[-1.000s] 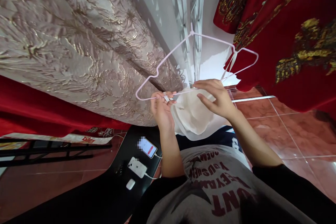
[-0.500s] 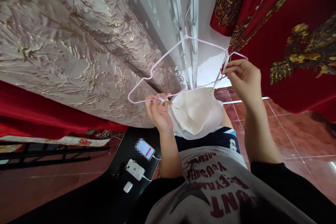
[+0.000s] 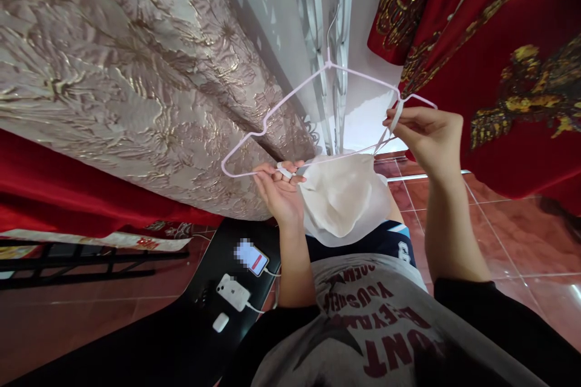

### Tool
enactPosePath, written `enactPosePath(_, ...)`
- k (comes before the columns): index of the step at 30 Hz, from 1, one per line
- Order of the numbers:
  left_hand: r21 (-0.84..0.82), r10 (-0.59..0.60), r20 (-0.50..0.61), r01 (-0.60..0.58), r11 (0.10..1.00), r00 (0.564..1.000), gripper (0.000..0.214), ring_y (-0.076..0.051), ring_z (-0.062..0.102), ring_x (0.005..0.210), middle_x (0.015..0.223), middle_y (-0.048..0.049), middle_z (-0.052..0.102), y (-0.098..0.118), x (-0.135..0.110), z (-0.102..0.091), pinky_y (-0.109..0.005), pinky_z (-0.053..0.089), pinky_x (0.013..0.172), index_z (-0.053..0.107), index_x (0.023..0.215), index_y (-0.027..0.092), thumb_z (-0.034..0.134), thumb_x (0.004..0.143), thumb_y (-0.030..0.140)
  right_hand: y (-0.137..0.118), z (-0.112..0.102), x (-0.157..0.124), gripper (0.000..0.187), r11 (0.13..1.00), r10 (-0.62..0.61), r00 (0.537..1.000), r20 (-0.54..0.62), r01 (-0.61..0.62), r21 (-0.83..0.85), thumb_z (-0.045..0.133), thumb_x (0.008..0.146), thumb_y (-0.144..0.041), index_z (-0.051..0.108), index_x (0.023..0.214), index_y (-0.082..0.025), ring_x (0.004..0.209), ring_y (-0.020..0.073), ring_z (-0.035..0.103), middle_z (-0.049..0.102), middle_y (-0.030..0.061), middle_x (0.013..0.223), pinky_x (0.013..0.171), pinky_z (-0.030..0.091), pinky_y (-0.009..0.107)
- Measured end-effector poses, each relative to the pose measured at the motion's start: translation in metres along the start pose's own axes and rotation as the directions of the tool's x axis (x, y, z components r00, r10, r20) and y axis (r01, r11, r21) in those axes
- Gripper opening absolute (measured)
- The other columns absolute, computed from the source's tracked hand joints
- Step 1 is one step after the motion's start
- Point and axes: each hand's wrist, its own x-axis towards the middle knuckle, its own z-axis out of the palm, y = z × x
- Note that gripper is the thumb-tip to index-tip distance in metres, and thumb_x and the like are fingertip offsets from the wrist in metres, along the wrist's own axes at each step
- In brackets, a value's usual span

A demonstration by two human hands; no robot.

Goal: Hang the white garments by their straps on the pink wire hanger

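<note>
A pale pink clothes hanger (image 3: pixel 329 65) with a metal hook is held out in front of me, hook upward. My left hand (image 3: pixel 282 195) is closed around its lower bar near the left end, and a white strap runs over its fingers. My right hand (image 3: pixel 433 138) pinches another white strap (image 3: pixel 396 112), which passes over the notch at the hanger's right shoulder. Both straps appear to belong to a sheer off-white garment (image 3: pixel 338 202) hanging below the bar over my lap.
Embossed pinkish fabric (image 3: pixel 172 72) hangs at the left, with red cloth below it. Red garments with gold embroidery (image 3: pixel 521 97) hang at the right. A white metal rack (image 3: pixel 318 72) stands behind the hanger. Two phones and a small white case (image 3: pixel 221 322) lie on a black seat (image 3: pixel 200 266).
Both hands, the hanger and the garment have shifted slightly right in view. My right hand has turned a little and still pinches the strap beside the hanger's right notch.
</note>
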Motion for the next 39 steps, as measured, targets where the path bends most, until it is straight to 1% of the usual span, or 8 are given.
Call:
enactPosePath(5,-0.059,0.05,-0.025,-0.051,0.997,0.998,0.054,-0.017,0.067,0.067,0.065,0.0037,0.054,-0.004,0.006,0.002,-0.023,0.042,0.051,0.041,0.091,0.027,0.066,0.09,0.074,-0.01,0.015,0.009,0.012,0.984,-0.021,0.98,-0.2,0.056,0.168,0.089,0.079,-0.032,0.083,0.086,-0.025,0.07,0.0199,0.074,0.083,0.0035,0.085,0.07,0.066,0.044)
enactPosePath(11,-0.158,-0.006,0.049,0.014,0.987,0.999,0.052,-0.017,0.071,0.07,0.066,0.0047,0.058,-0.002,0.01,-0.004,-0.023,0.047,0.059,0.045,0.09,0.026,0.075,0.088,0.069,0.0,0.018,0.026,0.04,0.904,-0.112,0.861,-0.496,0.295,0.309,0.081,0.086,-0.055,0.078,0.102,-0.019,0.077,0.0201,0.079,0.08,0.0037,0.094,0.083,0.069,0.05)
enactPosePath(22,-0.218,-0.055,0.133,0.084,0.972,0.99,0.046,-0.02,0.075,0.078,0.069,0.0018,0.065,0.002,0.007,-0.008,-0.024,0.052,0.063,0.049,0.089,0.025,0.076,0.09,0.062,0.035,-0.01,-0.004,0.063,0.872,-0.454,0.853,-0.259,0.484,0.066,0.076,0.096,-0.035,0.055,0.156,-0.035,0.156,0.0328,0.048,0.056,0.0081,0.161,0.132,0.031,0.061)
enactPosePath(28,-0.211,-0.076,0.122,0.101,0.972,0.99,0.048,-0.019,0.075,0.078,0.07,0.0018,0.066,0.002,0.008,-0.008,-0.024,0.051,0.062,0.049,0.089,0.025,0.078,0.088,0.064,0.055,-0.023,-0.009,0.042,0.828,-0.53,0.581,-0.617,0.513,-0.227,0.056,0.106,-0.045,0.067,0.143,-0.028,0.133,0.0316,0.069,0.071,0.0106,0.136,0.117,0.049,0.059)
enactPosePath(31,-0.199,-0.106,0.099,0.124,0.972,0.989,0.052,-0.02,0.075,0.079,0.07,0.0024,0.064,-0.003,0.005,-0.003,-0.024,0.052,0.063,0.047,0.089,0.025,0.079,0.085,0.066,0.04,-0.011,-0.021,0.046,0.827,-0.52,0.514,-0.682,0.502,-0.252,0.048,0.108,-0.053,0.073,0.131,-0.022,0.104,0.0286,0.08,0.078,0.0116,0.112,0.091,0.063,0.051)
enactPosePath(33,-0.192,-0.133,0.081,0.146,0.971,0.988,0.052,-0.02,0.075,0.081,0.071,0.0025,0.064,-0.006,0.003,0.0,-0.025,0.053,0.065,0.046,0.089,0.026,0.078,0.086,0.066,0.022,0.0,-0.03,0.045,0.843,-0.509,0.613,-0.604,0.495,-0.209,0.049,0.108,-0.054,0.079,0.114,-0.021,0.088,0.0261,0.081,0.079,0.0088,0.094,0.076,0.065,0.046)
enactPosePath(36,-0.18,-0.17,0.07,0.18,0.967,0.983,0.051,-0.02,0.076,0.084,0.075,0.0019,0.064,-0.009,-0.001,0.003,-0.025,0.054,0.066,0.046,0.09,0.026,0.078,0.086,0.065,0.001,0.015,-0.04,0.035,0.902,-0.426,0.896,-0.123,0.412,-0.127,0.06,0.104,-0.052,0.082,0.105,-0.025,0.091,0.0254,0.08,0.082,0.0057,0.095,0.08,0.064,0.045)
enactPosePath(39,-0.153,-0.178,0.066,0.186,0.971,0.982,0.049,-0.021,0.078,0.088,0.077,0.0003,0.068,-0.009,-0.003,0.001,-0.025,0.055,0.064,0.049,0.091,0.026,0.077,0.086,0.066,-0.006,0.025,-0.043,0.033,0.924,-0.331,0.918,0.219,0.362,-0.121,0.061,0.104,-0.049,0.08,0.12,-0.028,0.095,0.023,0.077,0.083,0.0043,0.099,0.087,0.062,0.044)
